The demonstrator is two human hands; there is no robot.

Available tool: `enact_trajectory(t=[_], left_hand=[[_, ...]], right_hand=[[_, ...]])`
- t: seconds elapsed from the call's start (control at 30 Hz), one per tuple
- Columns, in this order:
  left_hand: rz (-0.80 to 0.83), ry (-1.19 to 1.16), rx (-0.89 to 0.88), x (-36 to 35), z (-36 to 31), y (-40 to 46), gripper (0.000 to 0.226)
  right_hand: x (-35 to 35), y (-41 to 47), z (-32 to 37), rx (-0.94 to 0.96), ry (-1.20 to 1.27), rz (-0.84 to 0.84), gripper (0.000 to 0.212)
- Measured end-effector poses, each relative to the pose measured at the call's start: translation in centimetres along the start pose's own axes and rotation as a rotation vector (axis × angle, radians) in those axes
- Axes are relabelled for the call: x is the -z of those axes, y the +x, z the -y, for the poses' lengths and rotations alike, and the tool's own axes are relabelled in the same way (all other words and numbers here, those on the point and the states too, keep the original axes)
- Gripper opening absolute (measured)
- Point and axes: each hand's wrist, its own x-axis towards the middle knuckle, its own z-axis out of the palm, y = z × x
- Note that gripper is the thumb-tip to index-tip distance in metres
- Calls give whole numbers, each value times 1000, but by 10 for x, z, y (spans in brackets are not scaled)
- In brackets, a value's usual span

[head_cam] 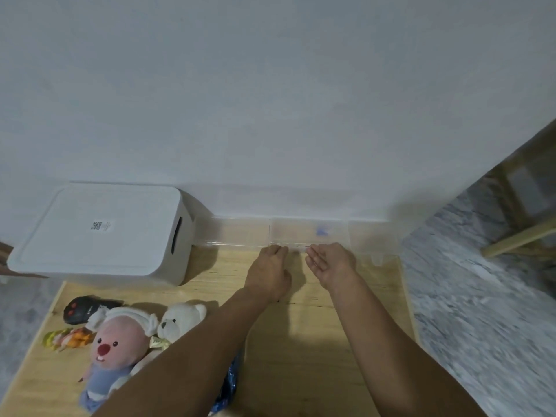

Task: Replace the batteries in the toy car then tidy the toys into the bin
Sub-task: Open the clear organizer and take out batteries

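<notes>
Plain white wall (270,100) ahead, beyond the fingertips, evenly and softly lit, meeting the surface below along a faint pale seam. Light wooden tabletop (316,341) beneath the fingers, grain running sideways, soft shadows across it. Grey-and-white marbled floor (481,296) well right of the fingers, blurred; a strip of the same past the tabletop's left edge. Pale wooden frame (517,236) of some furniture standing on that floor, far right.

Single head-worn view — wide-angle, looking forward and steeply down over both forearms onto the worktop (316,341). Fingers (279,250) sit near frame centre; white wall (270,100) beyond them fills the upper half — edges blurred.
</notes>
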Motion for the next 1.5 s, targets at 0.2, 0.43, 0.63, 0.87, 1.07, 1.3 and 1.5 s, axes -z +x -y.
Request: enact_trajectory(t=[0.2, 0.43, 0.63, 0.87, 1.07, 1.3, 1.5], left_hand=[[-95, 190, -84, -5, 3, -5, 62], [101, 383, 24, 1, 3, -4, 77], [177, 459, 57, 3, 2, -4, 83], [224, 436, 89, 4, 2, 0, 84], [281, 408, 128, 3, 0, 1, 88], [306, 416, 144, 5, -3, 2, 90], [324, 413, 162, 8, -5, 4, 91]], right_hand=[[-2, 5, -8, 513, -452, -205, 32], [4, 19, 7, 778, -1597, -111, 45], [-3, 40, 33, 760, -2053, 37, 35], [-15, 54, 42, 610, -2316, 78, 42], [-21, 69, 51, 407, -2234, 307, 18], [-23, 66, 53, 356, -2217, 388, 35], [-20, 74, 55, 374, -2314, 404, 30]])
